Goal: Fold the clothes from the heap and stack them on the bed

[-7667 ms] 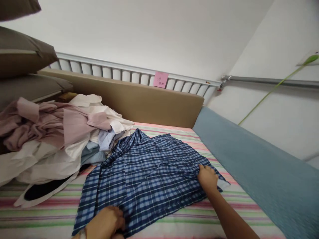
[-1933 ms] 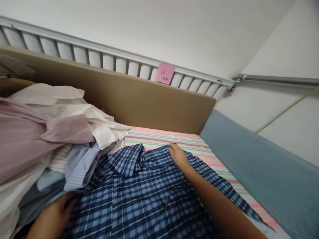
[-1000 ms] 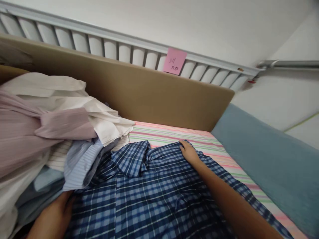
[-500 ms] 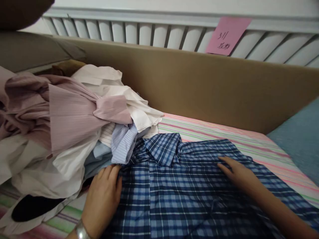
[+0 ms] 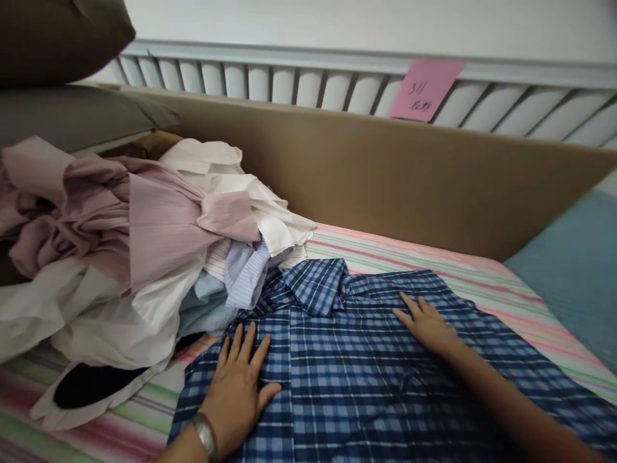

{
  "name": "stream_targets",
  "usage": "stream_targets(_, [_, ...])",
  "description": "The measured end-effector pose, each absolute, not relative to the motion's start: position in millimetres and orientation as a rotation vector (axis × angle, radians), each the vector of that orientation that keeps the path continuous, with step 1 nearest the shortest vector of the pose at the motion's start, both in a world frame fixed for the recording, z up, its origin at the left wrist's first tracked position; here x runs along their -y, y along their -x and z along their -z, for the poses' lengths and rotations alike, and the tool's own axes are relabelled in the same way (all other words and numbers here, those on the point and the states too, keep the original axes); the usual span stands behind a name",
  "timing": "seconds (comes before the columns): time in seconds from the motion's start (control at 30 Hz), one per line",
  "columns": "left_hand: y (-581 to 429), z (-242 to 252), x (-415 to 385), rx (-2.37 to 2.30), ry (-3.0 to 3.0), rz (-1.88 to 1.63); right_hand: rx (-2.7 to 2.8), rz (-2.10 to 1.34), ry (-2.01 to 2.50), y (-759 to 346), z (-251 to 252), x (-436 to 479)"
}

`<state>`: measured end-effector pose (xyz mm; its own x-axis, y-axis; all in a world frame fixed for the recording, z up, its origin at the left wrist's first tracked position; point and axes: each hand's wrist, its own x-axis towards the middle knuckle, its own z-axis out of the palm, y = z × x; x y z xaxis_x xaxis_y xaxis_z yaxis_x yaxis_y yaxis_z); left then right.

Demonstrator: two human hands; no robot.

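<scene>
Head view: my left hand and right hand lie spread, gripping nothing, on the plaid shirt, its collar ahead between them.

Place type: home room, likely bedroom. Indicators: striped sheet over bed-like surface; tan board along rear edge; white radiator behind board, handwritten pink note on it; clothes heap at left, shirt spread on sheet.
</scene>
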<state>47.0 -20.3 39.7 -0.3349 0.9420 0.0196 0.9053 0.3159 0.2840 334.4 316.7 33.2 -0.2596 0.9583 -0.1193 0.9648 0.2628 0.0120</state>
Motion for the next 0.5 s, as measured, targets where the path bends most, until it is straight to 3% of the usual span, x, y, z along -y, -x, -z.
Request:
stream_targets(0.27, [-43.4,-49.9,20.2,-2.416,-1.738,-0.488,-2.433,0.115,-1.784,-326.6,-58.8,-311.5])
stream_targets(0.4, [-44.4,-89.9,-13.6,-2.359,-1.777,-0.796,-2.600,0.055,-1.707,-338.0,-84.8,-335.2])
stream_targets(0.5, [-37.8,-121.5,-73.1,-2.380,-1.747,-0.715,-2.645,-0.051,-1.735,-338.4,-100.0,-351.0])
